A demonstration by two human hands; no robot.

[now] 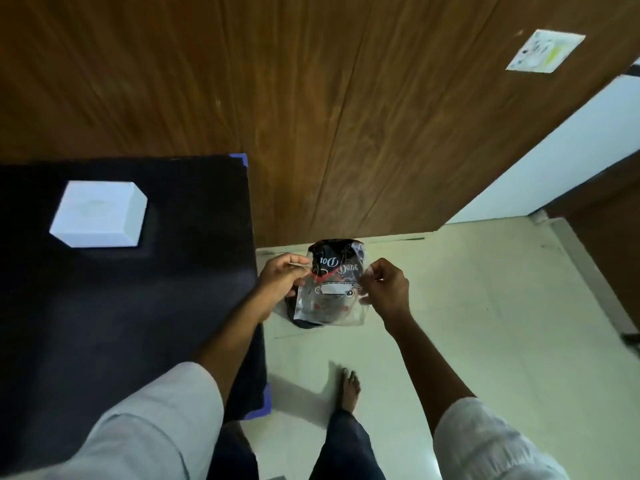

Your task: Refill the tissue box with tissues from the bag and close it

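Observation:
A clear plastic bag (332,289) with black and red print hangs in the air beside the table's right edge, above the floor. My left hand (282,278) pinches its left side near the top. My right hand (386,289) pinches its right side, fingers curled on the plastic. The tissues inside the bag are hard to make out. A white tissue box (98,213) with bevelled corners stands on the black table top (138,306) at the far left, well apart from both hands. Whether the box is open I cannot tell.
A wooden panelled wall (311,98) rises behind the table, with a white sticker (543,51) at upper right. Pale floor tiles (485,323) spread to the right. My bare foot (349,389) stands on them near the table's blue corner (265,400).

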